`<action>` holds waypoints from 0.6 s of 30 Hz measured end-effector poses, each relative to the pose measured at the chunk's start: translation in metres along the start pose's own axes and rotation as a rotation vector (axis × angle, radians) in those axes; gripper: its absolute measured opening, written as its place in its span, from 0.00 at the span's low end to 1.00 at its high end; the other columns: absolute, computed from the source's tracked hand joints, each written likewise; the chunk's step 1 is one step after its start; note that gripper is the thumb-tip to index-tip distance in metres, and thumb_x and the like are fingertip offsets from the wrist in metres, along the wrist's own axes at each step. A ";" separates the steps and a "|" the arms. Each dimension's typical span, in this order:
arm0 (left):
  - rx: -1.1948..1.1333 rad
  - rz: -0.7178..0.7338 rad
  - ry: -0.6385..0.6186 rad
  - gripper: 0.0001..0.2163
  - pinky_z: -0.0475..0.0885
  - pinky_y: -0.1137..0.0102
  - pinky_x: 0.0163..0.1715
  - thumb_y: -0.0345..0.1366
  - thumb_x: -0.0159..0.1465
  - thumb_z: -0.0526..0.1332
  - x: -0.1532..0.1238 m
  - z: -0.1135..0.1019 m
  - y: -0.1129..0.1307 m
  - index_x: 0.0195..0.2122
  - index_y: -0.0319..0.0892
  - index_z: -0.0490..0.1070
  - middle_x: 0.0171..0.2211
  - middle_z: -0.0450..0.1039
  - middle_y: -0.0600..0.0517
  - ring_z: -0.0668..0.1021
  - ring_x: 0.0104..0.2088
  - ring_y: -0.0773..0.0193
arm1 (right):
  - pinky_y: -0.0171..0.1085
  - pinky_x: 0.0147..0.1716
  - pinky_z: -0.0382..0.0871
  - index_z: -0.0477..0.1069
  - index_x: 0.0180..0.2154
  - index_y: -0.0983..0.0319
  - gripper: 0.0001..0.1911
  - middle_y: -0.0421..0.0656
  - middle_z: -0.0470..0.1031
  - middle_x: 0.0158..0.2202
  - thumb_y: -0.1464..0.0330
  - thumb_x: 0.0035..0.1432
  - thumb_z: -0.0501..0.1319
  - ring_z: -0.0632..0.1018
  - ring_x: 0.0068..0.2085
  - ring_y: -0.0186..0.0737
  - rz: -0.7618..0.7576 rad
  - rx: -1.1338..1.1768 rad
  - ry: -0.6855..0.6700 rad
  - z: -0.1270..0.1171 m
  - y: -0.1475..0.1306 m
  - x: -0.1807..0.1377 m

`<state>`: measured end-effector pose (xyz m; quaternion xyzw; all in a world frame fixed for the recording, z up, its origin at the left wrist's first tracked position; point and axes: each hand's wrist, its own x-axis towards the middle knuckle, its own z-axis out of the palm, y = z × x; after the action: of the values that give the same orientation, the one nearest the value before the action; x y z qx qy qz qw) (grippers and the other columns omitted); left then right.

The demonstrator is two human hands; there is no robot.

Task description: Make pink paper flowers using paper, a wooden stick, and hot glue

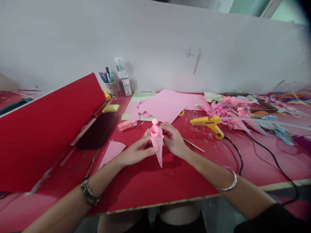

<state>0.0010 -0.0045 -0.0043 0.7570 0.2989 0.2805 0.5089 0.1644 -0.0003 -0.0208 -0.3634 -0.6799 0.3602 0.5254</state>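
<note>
I see the pink paper cone (156, 142) at frame centre, over the red counter (150, 184). Its long axis is near vertical: tip down and canted slightly right, wide end up with a small pink ball (155, 121) on top. Can't tell if the tip touches the counter. Left hand (138, 150) reaches in from lower left, fingers closed on the cone's left side. Right hand (173, 139) reaches in from lower right, fingers pinching the upper rim. Yellow glue gun (209, 123) lies right of centre, nozzle pointing left. Pink sheets (167, 103) lie behind the hands.
</note>
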 end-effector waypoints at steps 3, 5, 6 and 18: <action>0.016 0.001 -0.037 0.13 0.66 0.67 0.40 0.44 0.56 0.56 -0.001 0.000 -0.002 0.38 0.43 0.69 0.37 0.65 0.49 0.68 0.39 0.61 | 0.32 0.31 0.62 0.65 0.30 0.61 0.05 0.38 0.65 0.28 0.67 0.53 0.54 0.67 0.30 0.31 0.087 0.059 0.102 -0.005 -0.001 0.004; 0.028 0.020 -0.032 0.13 0.66 0.66 0.40 0.43 0.57 0.55 -0.001 0.000 -0.003 0.39 0.44 0.69 0.38 0.65 0.50 0.68 0.40 0.61 | 0.31 0.28 0.61 0.64 0.28 0.61 0.07 0.36 0.63 0.25 0.66 0.55 0.51 0.66 0.27 0.30 0.119 0.106 0.155 -0.008 0.001 0.006; 0.037 0.029 -0.021 0.13 0.66 0.66 0.40 0.43 0.57 0.56 0.000 0.000 -0.003 0.39 0.44 0.69 0.37 0.65 0.50 0.68 0.40 0.61 | 0.31 0.27 0.60 0.63 0.27 0.61 0.08 0.36 0.62 0.23 0.66 0.56 0.51 0.65 0.26 0.29 0.124 0.119 0.171 -0.009 0.002 0.007; 0.170 0.004 0.160 0.13 0.66 0.67 0.41 0.39 0.58 0.55 0.007 0.000 -0.010 0.44 0.44 0.66 0.43 0.69 0.50 0.71 0.41 0.60 | 0.32 0.28 0.62 0.66 0.26 0.62 0.03 0.37 0.66 0.24 0.69 0.48 0.58 0.67 0.27 0.30 0.138 0.110 0.168 -0.009 0.003 0.008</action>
<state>0.0042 0.0038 -0.0131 0.7732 0.3596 0.3146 0.4170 0.1719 0.0088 -0.0180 -0.4089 -0.5859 0.4007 0.5736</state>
